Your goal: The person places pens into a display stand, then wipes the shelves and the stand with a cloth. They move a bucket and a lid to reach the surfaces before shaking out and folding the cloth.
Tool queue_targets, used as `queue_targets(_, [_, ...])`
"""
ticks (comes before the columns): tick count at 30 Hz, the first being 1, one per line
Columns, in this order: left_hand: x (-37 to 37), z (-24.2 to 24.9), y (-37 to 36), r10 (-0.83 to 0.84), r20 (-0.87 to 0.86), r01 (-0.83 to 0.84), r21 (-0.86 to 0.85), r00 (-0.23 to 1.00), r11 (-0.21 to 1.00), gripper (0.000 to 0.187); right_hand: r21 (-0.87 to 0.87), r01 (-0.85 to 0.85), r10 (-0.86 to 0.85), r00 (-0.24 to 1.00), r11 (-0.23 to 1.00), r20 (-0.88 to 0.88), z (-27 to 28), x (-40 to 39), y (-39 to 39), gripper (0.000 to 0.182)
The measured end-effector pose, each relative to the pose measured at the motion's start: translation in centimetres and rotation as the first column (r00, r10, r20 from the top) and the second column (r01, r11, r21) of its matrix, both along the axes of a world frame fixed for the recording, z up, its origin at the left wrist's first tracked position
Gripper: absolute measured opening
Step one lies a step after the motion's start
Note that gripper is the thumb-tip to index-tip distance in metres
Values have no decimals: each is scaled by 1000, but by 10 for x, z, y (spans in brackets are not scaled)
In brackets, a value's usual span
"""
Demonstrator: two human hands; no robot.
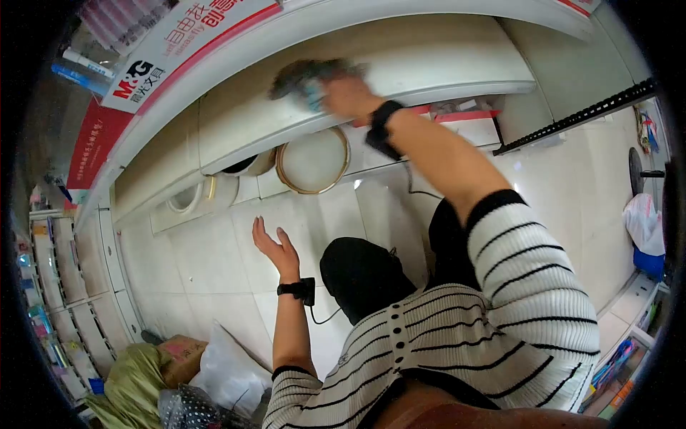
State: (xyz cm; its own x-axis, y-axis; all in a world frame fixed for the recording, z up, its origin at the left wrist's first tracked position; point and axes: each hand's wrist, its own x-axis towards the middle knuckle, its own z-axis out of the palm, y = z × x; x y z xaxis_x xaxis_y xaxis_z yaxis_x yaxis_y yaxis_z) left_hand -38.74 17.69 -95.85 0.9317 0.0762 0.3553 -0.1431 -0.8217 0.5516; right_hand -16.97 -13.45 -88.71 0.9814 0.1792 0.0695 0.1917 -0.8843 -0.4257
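Observation:
My right hand (349, 96) is closed on a dark, crumpled cloth (304, 77), pressed against the long white shelf (443, 57) in front of me. Both the cloth and the fingers are smeared by motion. Lower down, my left hand (275, 245) hangs in the air over the tiled floor, its fingers stretched out and holding nothing. Below the shelf's front edge stands a round, pale container with a gold-brown rim (313, 161), nearer to me than the cloth.
Under the shelf are a dark-mouthed round container (246, 166) and a red-edged box (468, 129). A perforated black rail (572, 118) runs along the right. White bags (232, 368), an olive-green sack (136, 379) and a cardboard box (182, 360) lie at lower left. A signed shelf edge (179, 46) overhangs at upper left.

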Motion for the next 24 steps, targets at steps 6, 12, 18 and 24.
queue_targets(6, [-48,-24,50,88,-94,-82,66,992,994,48,-276,343,-372,926,898,-59,-2,-46,-208,45])
queue_targets(12, [-79,-43,79,191,-152,-184,60,970,981,48,130,481,-489,871,867,39,-2,-96,-291,47])
queue_targets(18, [-103,-57,87,250,-244,-275,-74,937,959,45,-246,-110,172,954,963,246,-3,-138,-240,57])
queue_targets(24, [-123,-69,85,251,-314,-302,-127,916,945,45,-383,-334,451,849,862,276,-12,-88,-124,76])
